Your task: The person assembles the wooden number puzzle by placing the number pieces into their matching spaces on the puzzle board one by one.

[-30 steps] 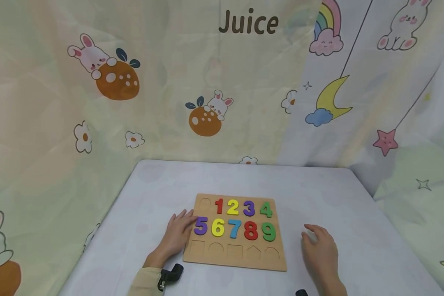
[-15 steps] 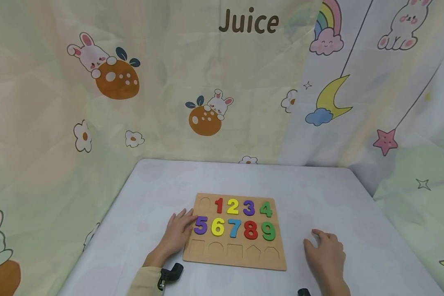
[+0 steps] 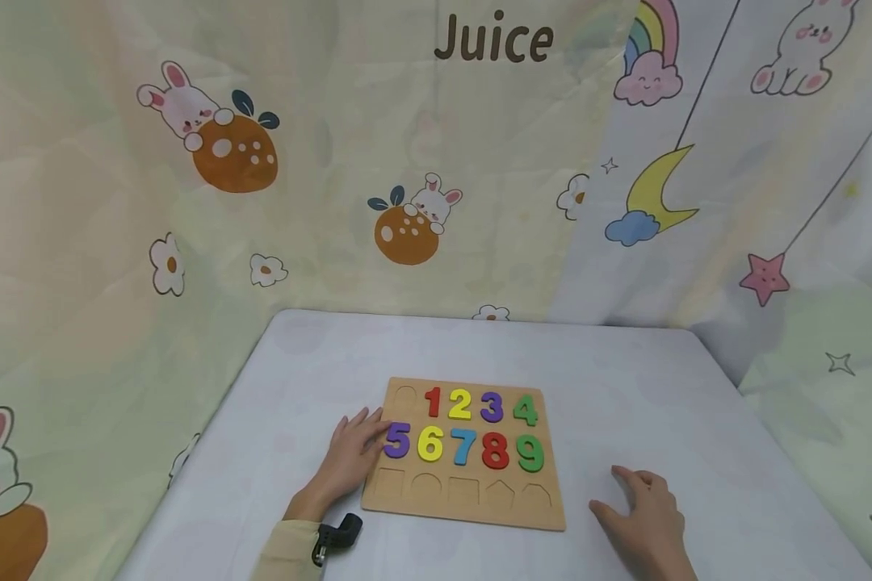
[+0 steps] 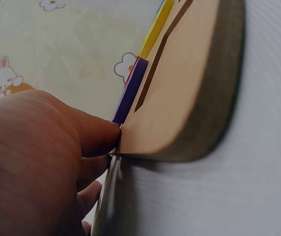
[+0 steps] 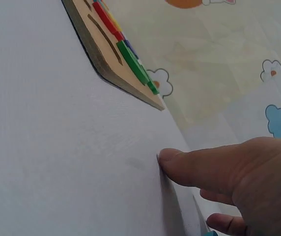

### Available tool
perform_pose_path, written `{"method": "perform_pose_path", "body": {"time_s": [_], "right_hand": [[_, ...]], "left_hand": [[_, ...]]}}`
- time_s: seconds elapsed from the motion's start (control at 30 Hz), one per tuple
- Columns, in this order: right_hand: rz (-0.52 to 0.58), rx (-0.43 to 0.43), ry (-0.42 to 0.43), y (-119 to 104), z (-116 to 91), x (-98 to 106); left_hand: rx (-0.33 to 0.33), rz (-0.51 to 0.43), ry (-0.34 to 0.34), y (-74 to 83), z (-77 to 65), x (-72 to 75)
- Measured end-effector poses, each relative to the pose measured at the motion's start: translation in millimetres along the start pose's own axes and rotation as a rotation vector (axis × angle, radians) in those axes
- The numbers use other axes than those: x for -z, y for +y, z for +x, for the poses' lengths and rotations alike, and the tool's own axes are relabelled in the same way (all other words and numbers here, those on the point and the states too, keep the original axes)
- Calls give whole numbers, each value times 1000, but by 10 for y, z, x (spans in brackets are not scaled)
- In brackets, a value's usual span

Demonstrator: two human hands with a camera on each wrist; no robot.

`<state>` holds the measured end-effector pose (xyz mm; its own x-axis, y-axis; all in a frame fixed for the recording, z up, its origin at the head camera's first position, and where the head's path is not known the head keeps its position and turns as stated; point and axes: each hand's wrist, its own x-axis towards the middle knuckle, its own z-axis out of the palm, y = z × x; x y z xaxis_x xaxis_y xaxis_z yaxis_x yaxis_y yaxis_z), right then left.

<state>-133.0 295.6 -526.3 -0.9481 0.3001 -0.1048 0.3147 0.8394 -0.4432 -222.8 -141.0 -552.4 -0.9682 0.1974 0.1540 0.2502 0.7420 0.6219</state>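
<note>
A wooden number puzzle board lies flat on the white table, bearing coloured numerals 1 to 9. My left hand rests at the board's left edge, fingers extended and touching it next to the purple 5. In the left wrist view, the thumb meets the board's rounded corner. To the right of the board and apart from it, my right hand is over the table, thumb and index finger spread, no object visible between them. A small blue patch shows below its fingers in the right wrist view; its kind is unclear.
The board's top-left recess is unfilled, and outlined shapes run along its lower row. A printed cloth backdrop stands behind the table. A black wrist device sits on the left wrist.
My right hand has moved back toward me and slightly right, and its thumb and index finger have spread wider. The left hand and board stay in place; the head view shifts slightly.
</note>
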Motion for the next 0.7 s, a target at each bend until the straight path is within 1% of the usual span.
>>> {"method": "perform_pose_path", "body": {"time_s": [0.23, 0.43, 0.63, 0.7], "right_hand": [[-19, 37, -36, 70, -55, 54], [-21, 41, -69, 194, -100, 107], [-18, 153, -101, 368, -120, 165], [-15, 189, -97, 409, -136, 180]], "left_hand": [[1, 1, -6, 5, 1, 10], [-5, 6, -7, 17, 4, 1], [0, 7, -9, 14, 4, 12], [3, 5, -9, 11, -2, 12]]}}
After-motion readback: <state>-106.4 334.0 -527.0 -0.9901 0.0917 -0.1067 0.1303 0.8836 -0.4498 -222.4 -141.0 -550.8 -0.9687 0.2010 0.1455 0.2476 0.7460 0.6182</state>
